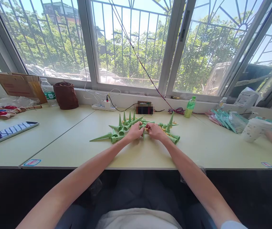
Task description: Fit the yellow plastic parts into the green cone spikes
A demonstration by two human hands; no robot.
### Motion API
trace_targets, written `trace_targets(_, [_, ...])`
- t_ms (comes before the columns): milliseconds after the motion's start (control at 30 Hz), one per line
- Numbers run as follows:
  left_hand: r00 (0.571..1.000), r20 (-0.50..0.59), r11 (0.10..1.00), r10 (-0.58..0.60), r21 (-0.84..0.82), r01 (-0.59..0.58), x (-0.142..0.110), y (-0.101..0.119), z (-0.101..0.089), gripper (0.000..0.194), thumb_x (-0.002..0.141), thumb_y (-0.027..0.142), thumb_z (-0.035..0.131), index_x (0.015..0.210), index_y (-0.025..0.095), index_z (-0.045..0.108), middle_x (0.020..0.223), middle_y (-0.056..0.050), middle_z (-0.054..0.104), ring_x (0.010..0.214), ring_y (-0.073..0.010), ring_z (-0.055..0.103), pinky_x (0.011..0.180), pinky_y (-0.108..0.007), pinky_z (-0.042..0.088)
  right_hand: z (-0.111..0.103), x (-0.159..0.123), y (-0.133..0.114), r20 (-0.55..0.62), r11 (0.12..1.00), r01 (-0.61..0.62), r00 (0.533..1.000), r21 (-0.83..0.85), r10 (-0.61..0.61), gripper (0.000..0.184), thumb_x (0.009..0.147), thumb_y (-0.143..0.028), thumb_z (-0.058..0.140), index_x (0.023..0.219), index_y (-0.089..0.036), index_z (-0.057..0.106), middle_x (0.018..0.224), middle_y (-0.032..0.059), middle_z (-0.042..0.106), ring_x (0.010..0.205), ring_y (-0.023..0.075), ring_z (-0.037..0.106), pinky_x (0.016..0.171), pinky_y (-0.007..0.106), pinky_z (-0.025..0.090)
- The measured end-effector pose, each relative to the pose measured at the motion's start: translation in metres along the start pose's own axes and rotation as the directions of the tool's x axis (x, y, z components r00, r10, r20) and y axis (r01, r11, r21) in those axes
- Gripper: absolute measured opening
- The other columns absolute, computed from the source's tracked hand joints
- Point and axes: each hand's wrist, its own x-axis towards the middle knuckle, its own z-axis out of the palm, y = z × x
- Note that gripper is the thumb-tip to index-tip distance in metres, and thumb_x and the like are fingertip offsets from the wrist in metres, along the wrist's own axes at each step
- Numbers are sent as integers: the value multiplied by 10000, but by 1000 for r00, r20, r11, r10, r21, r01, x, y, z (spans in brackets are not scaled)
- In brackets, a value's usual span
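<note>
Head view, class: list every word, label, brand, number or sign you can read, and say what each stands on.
Nothing reads clearly.
Clear bottle, left: green label, too small and blurred.
Green bottle: no readable words.
White pouch: print too small.
White cup: faint marks, unreadable.
Left table sticker and right table sticker: red and blue marks, unreadable.
Green cones: no lettering visible.

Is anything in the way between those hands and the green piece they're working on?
Nothing visible. The left hand's grip is on the green piece; the right hand's grip is close beside it. Other green pieces sit beyond and to both sides.
</note>
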Motion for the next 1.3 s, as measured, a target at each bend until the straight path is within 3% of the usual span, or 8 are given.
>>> trace_targets(500, [1000, -29, 999, -9, 46, 10, -1, -1, -1, 171, 839, 237, 580, 999, 176, 568, 631, 2, 601, 587, -158, 572, 606, -252, 445, 0, 1, 1, -28, 999, -24, 999, 22, 25, 162, 814, -79, 499, 856, -167, 629, 838, 55, 666, 791, 168, 565, 705, 253, 403])
trace_targets(833, [1000, 8, 985, -21, 172, 20, 0, 1, -3, 199, 860, 259, 553, 1033, 163, 574, 714, -38, 648, 735, -200, 622, 713, -282, 453, 0, 3, 2, -173, 991, -16, 984, 135, 39, 151, 834, -124, 473, 867, -183, 609, 810, 41, 666, 743, 162, 584, 710, 261, 422])
trace_targets(1300, [982, 94, 925, 161, 334, -184, -5, 0, -2, 203, 807, 282, 558, 945, 177, 664, 709, -56, 655, 750, -221, 624, 658, -284, 432, 2, 3, 3, -178, 984, -3, 983, 178, 36, 139, 837, -149, 468, 853, -190, 601, 793, 35, 669, 700, 154, 596, 709, 260, 434])
